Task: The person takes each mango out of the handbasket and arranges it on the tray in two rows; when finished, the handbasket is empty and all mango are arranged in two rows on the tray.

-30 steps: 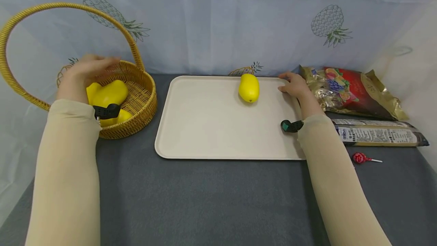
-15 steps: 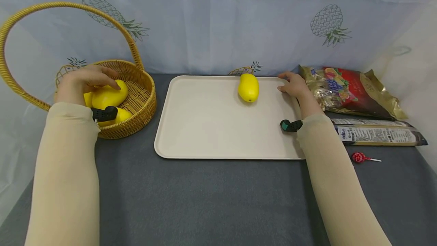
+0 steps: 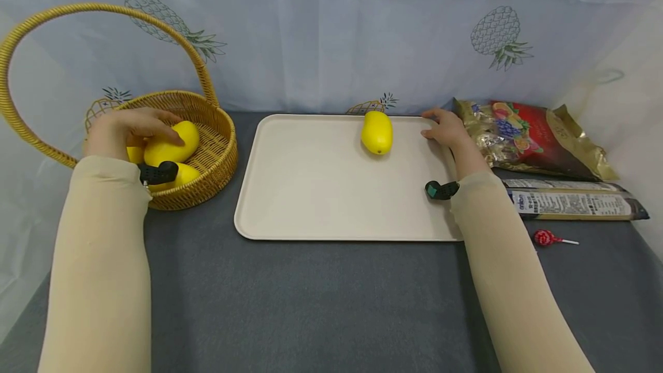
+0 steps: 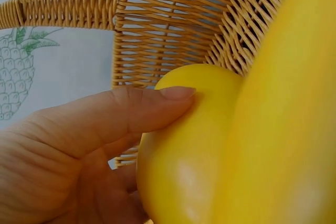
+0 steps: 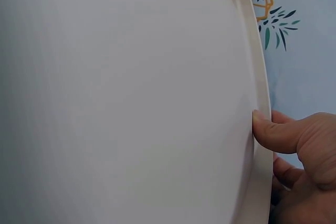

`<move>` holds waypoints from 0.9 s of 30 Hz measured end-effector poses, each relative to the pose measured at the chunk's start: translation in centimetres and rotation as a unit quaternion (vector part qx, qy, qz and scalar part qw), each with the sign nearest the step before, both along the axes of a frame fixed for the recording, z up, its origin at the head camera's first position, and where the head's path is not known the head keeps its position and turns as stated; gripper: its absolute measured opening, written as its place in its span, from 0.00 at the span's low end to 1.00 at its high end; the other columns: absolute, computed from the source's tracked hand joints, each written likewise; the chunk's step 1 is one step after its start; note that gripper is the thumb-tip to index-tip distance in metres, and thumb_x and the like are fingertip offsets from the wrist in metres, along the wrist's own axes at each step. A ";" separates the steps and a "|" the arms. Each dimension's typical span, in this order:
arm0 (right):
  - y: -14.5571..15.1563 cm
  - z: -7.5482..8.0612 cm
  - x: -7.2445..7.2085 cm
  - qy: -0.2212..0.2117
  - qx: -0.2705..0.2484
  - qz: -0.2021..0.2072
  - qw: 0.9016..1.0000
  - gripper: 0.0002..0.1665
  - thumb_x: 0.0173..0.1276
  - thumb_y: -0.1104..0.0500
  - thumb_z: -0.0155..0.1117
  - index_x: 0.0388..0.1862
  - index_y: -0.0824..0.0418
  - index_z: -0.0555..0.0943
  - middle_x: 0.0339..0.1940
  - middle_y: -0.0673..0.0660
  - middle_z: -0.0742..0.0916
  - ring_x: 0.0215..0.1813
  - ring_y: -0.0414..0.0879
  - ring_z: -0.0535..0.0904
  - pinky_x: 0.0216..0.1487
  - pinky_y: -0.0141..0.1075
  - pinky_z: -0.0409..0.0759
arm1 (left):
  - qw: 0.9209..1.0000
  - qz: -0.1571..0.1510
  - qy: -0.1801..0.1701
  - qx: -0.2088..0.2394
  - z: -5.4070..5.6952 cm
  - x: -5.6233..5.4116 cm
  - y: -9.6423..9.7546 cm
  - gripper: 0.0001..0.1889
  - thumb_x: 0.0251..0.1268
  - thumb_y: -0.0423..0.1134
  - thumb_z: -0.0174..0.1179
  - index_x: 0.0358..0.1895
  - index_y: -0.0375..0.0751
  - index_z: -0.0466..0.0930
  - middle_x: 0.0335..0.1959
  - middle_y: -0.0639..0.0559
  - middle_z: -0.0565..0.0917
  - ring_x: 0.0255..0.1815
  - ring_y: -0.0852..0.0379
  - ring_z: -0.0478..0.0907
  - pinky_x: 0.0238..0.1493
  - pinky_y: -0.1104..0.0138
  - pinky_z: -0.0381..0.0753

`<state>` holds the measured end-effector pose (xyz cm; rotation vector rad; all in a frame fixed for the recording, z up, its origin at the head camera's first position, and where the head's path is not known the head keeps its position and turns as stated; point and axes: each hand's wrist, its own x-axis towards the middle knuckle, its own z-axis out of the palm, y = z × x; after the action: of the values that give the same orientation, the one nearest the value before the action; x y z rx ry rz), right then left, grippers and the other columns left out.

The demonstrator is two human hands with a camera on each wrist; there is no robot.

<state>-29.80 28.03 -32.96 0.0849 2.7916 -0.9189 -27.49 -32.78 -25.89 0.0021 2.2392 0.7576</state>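
My left hand point(image 3: 132, 128) reaches into the wicker basket point(image 3: 223, 166) and grips a smooth yellow mango point(image 3: 187, 136). In the left wrist view the thumb lies across the top of this mango point(image 4: 184, 156), with the other fingers curled behind it, partly hidden. Another yellow mango point(image 4: 289, 103) fills the right of that view, close against the held one. At the far right corner of the cream tray point(image 3: 321, 189), my right hand point(image 3: 448, 130) pinches the rim, thumb inside and fingers outside. A single mango point(image 3: 377, 133) lies on the tray near its back edge.
The basket's tall handle point(image 3: 98, 8) arches over the left forearm. Right of the tray lie a red and gold candy bag point(image 3: 538, 137), a long labelled packet point(image 3: 575, 203) and a red lollipop point(image 3: 545, 238). A pineapple-print curtain point(image 3: 321, 45) hangs behind.
My left hand has come down into the basket, and its fingers have closed round a mango, which has shifted slightly right. The right hand stays at the tray's corner.
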 end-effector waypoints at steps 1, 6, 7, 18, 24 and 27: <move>0.0 0.0 0.0 0.000 -0.001 -0.001 1.000 0.34 0.75 0.59 0.56 0.77 0.59 0.61 0.79 0.72 0.59 0.77 0.69 0.56 0.75 0.62 0.62 | 1.000 -0.001 -0.006 -0.001 0.0 0.0 0.0 0.47 0.74 0.47 0.53 0.79 0.32 0.30 0.76 0.23 0.41 0.72 0.28 0.55 0.70 0.42 0.68; 0.0 0.1 0.1 -0.001 -0.004 -0.002 1.000 0.34 0.75 0.59 0.56 0.77 0.59 0.61 0.79 0.72 0.59 0.77 0.70 0.56 0.75 0.62 0.61 | 1.000 -0.010 -0.024 -0.003 0.1 0.0 0.1 0.48 0.75 0.48 0.52 0.78 0.31 0.27 0.76 0.23 0.41 0.72 0.29 0.57 0.64 0.53 0.76; 0.0 0.1 0.1 -0.002 -0.005 -0.002 1.000 0.34 0.75 0.59 0.56 0.77 0.59 0.61 0.79 0.72 0.58 0.77 0.70 0.56 0.74 0.62 0.61 | 1.000 -0.011 -0.025 -0.004 0.1 0.0 0.1 0.48 0.75 0.48 0.52 0.78 0.31 0.26 0.76 0.23 0.41 0.72 0.30 0.57 0.64 0.54 0.76; 0.0 0.1 0.0 0.001 0.001 0.001 1.000 0.33 0.75 0.59 0.56 0.76 0.60 0.62 0.78 0.72 0.60 0.76 0.70 0.57 0.73 0.62 0.63 | 0.998 -0.032 0.052 -0.006 0.8 0.1 0.5 0.49 0.73 0.55 0.54 0.80 0.36 0.31 0.78 0.26 0.39 0.71 0.30 0.58 0.65 0.40 0.74; 0.0 0.0 -0.1 0.005 -0.002 0.002 1.000 0.33 0.75 0.60 0.57 0.76 0.60 0.62 0.76 0.74 0.63 0.74 0.70 0.61 0.71 0.62 0.65 | 0.988 -0.004 0.074 0.136 2.7 0.1 1.2 0.39 0.76 0.46 0.50 0.80 0.53 0.35 0.73 0.54 0.59 0.56 0.59 0.77 0.53 0.60 0.85; 0.0 -0.1 -0.2 -0.002 -0.003 -0.001 1.000 0.34 0.75 0.59 0.56 0.77 0.59 0.61 0.76 0.74 0.62 0.73 0.70 0.61 0.71 0.62 0.65 | 0.975 -0.002 0.088 0.202 3.5 0.4 2.3 0.35 0.76 0.40 0.49 0.79 0.55 0.41 0.63 0.64 0.67 0.51 0.61 0.81 0.48 0.59 0.88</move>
<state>-29.96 28.04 -33.09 0.0897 2.7858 -0.9263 -27.08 -30.50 -22.36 0.2801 2.2076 1.2394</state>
